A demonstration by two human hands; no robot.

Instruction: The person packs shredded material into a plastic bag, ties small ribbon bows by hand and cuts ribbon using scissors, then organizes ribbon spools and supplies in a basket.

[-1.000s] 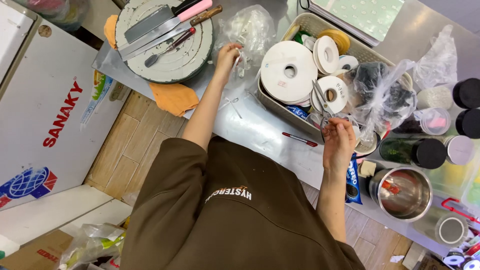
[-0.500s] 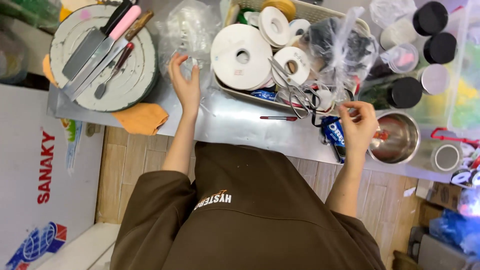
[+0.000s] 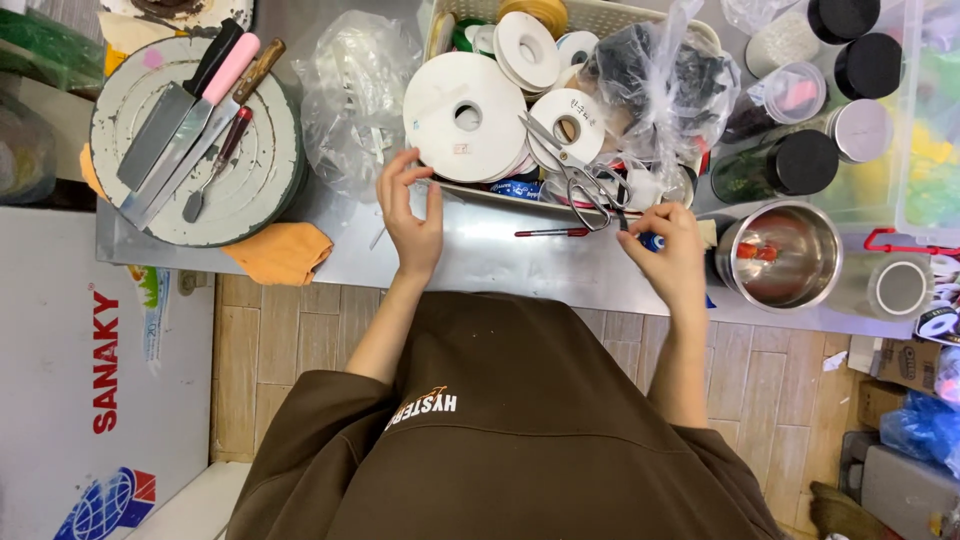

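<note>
Left hand [image 3: 408, 212]: open, fingers spread and half curled, holding nothing; poised over the steel table [image 3: 470, 262] just before the large white tape roll [image 3: 465, 116] and beside a crumpled clear plastic bag [image 3: 352, 88]

Right hand [image 3: 668, 248]: fingers pinched shut on a small blue-and-white object [image 3: 651, 240], too small to identify; held above the table edge, just left of the steel cup [image 3: 783, 253]

Scissors [image 3: 578, 172]: lying across the rim of the basket [image 3: 598, 14] of tape rolls, handles toward the right hand, blades pointing over the rolls

Red pen [image 3: 552, 232]: loose on the table between the two hands

Turntable [image 3: 198, 140]: far left, bearing several knives [image 3: 192, 122] and spatulas, well apart from both hands

Risks, as judged:
- the scissors sit loosely on the rim; a nudge from the right hand or a tug on a roll could tip them off
- the small pinched object is held near the table edge; a loosened grip would likely send it to the floor
- the pen could roll if brushed
- the steel cup stands near the edge, close to the right wrist, and an elbow swing could knock it
</note>
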